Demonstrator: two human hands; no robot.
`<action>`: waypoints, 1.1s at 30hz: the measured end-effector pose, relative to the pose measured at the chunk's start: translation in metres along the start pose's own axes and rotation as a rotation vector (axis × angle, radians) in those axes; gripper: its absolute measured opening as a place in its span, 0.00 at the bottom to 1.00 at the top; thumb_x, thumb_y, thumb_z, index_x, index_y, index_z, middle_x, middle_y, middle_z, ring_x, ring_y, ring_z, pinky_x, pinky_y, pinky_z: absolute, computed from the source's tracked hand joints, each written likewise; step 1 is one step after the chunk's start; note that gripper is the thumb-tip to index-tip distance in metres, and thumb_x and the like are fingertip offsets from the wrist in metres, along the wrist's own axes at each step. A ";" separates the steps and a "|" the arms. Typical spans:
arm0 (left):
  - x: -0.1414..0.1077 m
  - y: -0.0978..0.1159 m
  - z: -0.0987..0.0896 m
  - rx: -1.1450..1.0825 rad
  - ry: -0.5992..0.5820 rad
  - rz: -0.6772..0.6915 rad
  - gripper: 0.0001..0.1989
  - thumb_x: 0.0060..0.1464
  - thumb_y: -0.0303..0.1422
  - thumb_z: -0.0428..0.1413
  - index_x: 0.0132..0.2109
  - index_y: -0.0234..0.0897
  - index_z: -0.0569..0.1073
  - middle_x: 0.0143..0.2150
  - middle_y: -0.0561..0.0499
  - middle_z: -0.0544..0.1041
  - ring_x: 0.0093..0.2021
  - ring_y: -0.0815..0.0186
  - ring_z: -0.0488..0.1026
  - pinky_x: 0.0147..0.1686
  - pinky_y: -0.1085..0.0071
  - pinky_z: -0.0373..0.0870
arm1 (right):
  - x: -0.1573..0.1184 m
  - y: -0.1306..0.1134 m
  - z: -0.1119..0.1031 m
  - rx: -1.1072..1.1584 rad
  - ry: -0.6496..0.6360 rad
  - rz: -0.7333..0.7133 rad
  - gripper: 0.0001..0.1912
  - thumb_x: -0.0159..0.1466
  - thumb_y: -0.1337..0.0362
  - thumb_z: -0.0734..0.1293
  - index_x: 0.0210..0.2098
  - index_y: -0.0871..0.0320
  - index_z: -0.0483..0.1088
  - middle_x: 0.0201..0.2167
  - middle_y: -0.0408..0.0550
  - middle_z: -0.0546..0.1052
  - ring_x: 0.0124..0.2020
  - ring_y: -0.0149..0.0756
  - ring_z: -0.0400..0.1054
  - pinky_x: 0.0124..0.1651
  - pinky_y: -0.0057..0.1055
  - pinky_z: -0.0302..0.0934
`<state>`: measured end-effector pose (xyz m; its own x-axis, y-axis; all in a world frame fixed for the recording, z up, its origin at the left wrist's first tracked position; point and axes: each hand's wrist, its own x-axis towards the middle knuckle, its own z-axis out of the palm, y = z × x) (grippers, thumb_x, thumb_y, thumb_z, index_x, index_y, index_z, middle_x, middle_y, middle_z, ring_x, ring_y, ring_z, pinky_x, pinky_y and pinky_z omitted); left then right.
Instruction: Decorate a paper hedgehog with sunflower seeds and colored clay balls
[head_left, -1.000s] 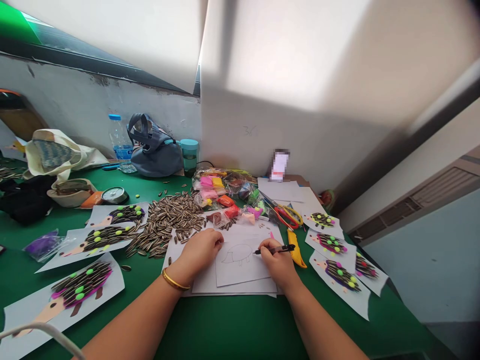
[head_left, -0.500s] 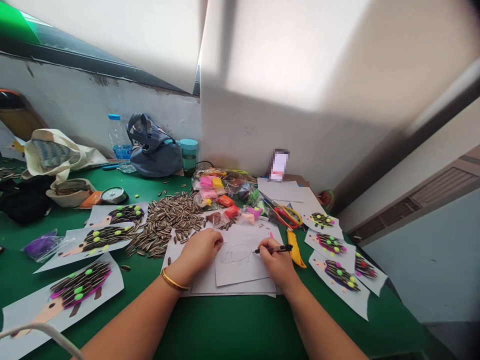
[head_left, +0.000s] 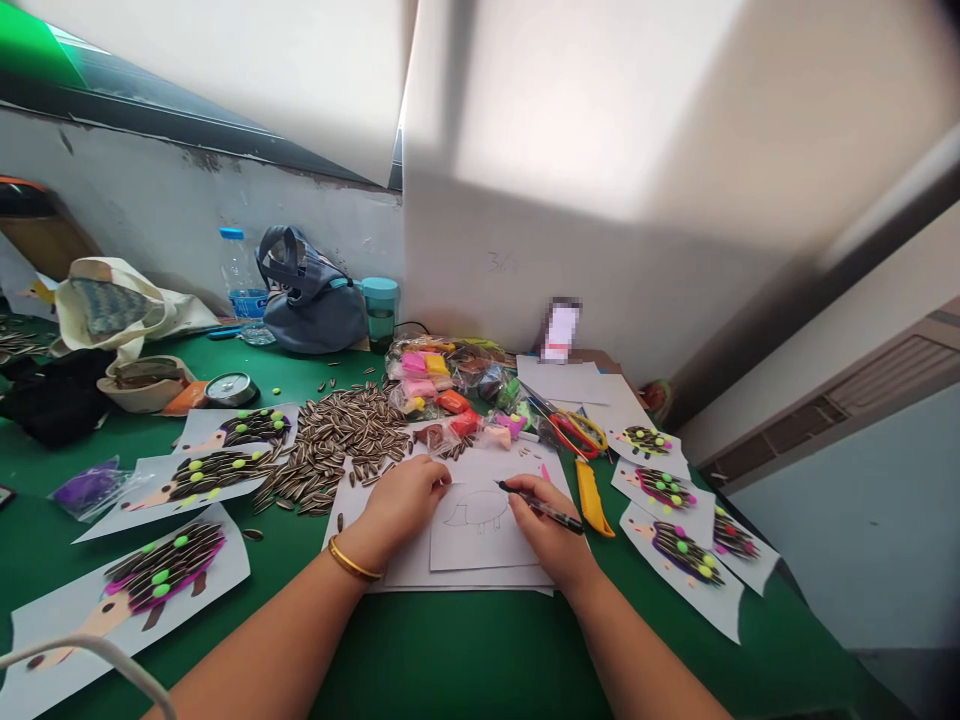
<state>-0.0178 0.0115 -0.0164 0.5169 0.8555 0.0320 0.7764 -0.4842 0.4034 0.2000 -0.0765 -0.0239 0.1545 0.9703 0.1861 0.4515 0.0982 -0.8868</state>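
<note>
My right hand (head_left: 553, 530) is closed around a black pen (head_left: 555, 514); the tip points up and left, close to the outline drawing of an animal (head_left: 480, 510). That drawing is on a small white sheet of paper (head_left: 465, 555), which lies on larger white sheets (head_left: 405, 575). With its fingers curled together, my left hand (head_left: 407, 505) presses on the small sheet's upper left corner. A gold bangle circles the left wrist. Just left of this hand is a heap of striped sunflower seeds (head_left: 337, 435).
Finished hedgehog pictures (head_left: 127, 600) with seed spines lie on both sides. A yellow utility knife (head_left: 592, 497) and scissors (head_left: 577, 432) are to the right. Packets of coloured clay (head_left: 450, 400) sit at the back. A bottle (head_left: 246, 300), blue bag (head_left: 315, 310) and cup (head_left: 380, 315) stand behind.
My right hand has tilted the pen, so its tip moved up and left, from the outline's right end towards its top edge. The left hand stays in place.
</note>
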 end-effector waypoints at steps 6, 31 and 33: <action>0.000 0.000 0.004 -0.004 0.035 0.015 0.09 0.59 0.30 0.53 0.43 0.40 0.78 0.42 0.48 0.77 0.44 0.61 0.73 0.43 0.68 0.65 | -0.004 -0.009 0.010 0.021 -0.077 0.009 0.12 0.63 0.62 0.62 0.41 0.55 0.75 0.39 0.49 0.79 0.41 0.40 0.73 0.44 0.34 0.67; -0.001 0.003 0.001 -0.007 0.028 0.003 0.09 0.58 0.30 0.53 0.43 0.40 0.78 0.42 0.47 0.77 0.44 0.60 0.73 0.43 0.67 0.65 | -0.004 -0.008 0.024 -0.008 -0.133 0.013 0.10 0.61 0.64 0.63 0.37 0.55 0.76 0.36 0.46 0.80 0.40 0.40 0.73 0.44 0.34 0.66; -0.001 0.003 0.001 -0.012 0.018 -0.009 0.09 0.58 0.31 0.53 0.43 0.40 0.78 0.43 0.47 0.77 0.44 0.60 0.73 0.43 0.67 0.65 | -0.004 -0.008 0.022 -0.006 -0.104 0.019 0.11 0.62 0.63 0.62 0.37 0.55 0.76 0.35 0.47 0.80 0.39 0.40 0.73 0.43 0.35 0.67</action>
<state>-0.0155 0.0090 -0.0162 0.5034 0.8628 0.0453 0.7762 -0.4747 0.4150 0.1763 -0.0764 -0.0270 0.0716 0.9897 0.1239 0.4545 0.0782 -0.8873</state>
